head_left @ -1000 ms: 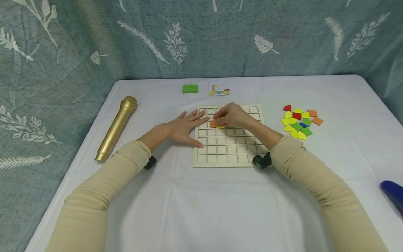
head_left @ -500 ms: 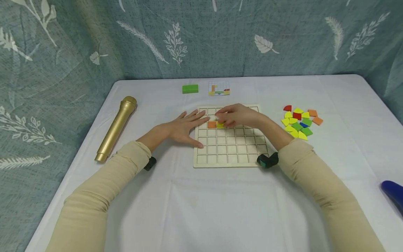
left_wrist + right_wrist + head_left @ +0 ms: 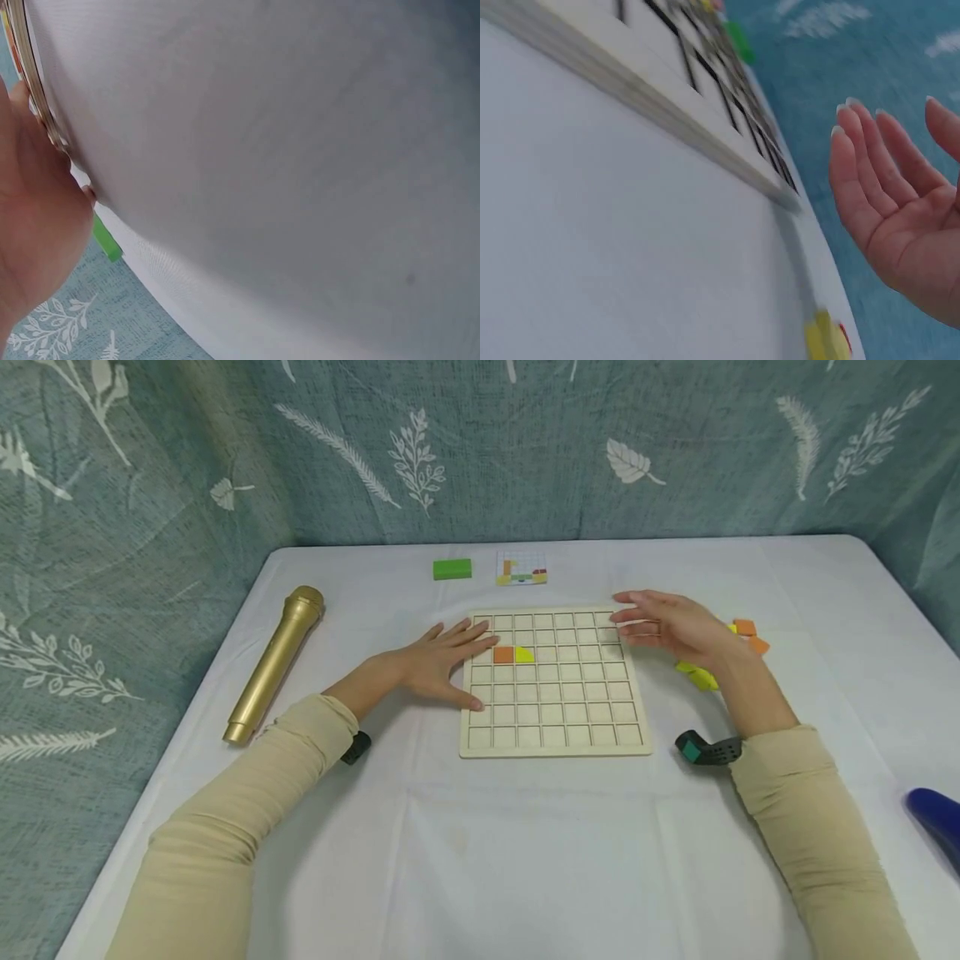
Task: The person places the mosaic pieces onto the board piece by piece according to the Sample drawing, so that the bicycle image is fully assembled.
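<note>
A pale wooden grid board lies on the white tabletop. In one of its upper rows an orange square tile sits beside a yellow quarter-round tile. My left hand rests with spread fingers over the board's left edge. Past the board's upper right edge hovers my right hand, fingers loosely extended and holding nothing, as the right wrist view also shows. Beneath and behind it is the pile of loose tiles, mostly hidden; some yellow tiles and orange tiles show around it.
Behind the board lie a green block and a small pattern card. A gold microphone is at the left of the table, and a dark blue object is cut off at the right edge.
My right hand has left the orange and yellow tiles on the board and moved right to the tile pile, its fingers loosening. The left hand has stayed in place.
</note>
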The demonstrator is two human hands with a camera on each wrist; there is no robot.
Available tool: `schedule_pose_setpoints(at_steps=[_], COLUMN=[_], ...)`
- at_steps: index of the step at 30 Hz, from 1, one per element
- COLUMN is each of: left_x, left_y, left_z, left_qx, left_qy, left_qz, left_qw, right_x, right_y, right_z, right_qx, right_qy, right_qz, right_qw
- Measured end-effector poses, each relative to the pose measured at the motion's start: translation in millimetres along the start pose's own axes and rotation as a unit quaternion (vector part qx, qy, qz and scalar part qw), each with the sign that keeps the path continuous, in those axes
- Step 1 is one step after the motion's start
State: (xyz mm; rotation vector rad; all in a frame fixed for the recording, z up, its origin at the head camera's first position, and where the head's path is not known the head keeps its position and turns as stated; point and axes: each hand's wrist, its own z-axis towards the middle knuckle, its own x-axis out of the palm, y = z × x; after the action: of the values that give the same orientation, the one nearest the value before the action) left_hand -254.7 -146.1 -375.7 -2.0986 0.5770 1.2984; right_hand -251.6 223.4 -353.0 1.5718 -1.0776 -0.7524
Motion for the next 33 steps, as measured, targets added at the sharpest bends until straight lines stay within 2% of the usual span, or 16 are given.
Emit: schedule_pose_setpoints(at_steps=[3, 7, 10, 15, 23, 28, 33], left_x=[-1.0, -2.7, -3.4, -2.1, -1.7, -2.1, -2.1], left_y=[0.1, -0.6, -1.5, -0.8, -0.9, -0.9, -2.1], left_z=[-1.2, -2.7, -2.7, -1.8, -1.6, -1.4, -0.5], left_qx=[-0.002, -0.002, 0.001, 0.005, 0.007, 0.006, 0.005], left_qy=[0.0, 0.002, 0.003, 0.001, 0.002, 0.002, 0.001], left_qz=[0.002, -0.002, -0.006, -0.005, -0.008, -0.009, -0.008], left_qw=[1.0, 1.0, 1.0, 1.0, 0.9999, 0.9999, 1.0], right_x=[-21, -51, -73, -103, -131, -134, -132], right_y=[7, 11, 7, -3, -15, -20, -24], right_z=[-13.8, -30.8, -43.2, -60.2, -79.1, -80.5, -79.1], right_qx=[-0.006, 0.008, 0.026, 0.055, 0.069, 0.081, 0.104], right_qy=[-0.052, -0.1, -0.125, -0.159, -0.174, -0.171, -0.159], right_qz=[0.016, 0.014, -0.035, -0.113, -0.163, -0.195, -0.256], right_qw=[0.9985, 0.9949, 0.9912, 0.9793, 0.9687, 0.9625, 0.948])
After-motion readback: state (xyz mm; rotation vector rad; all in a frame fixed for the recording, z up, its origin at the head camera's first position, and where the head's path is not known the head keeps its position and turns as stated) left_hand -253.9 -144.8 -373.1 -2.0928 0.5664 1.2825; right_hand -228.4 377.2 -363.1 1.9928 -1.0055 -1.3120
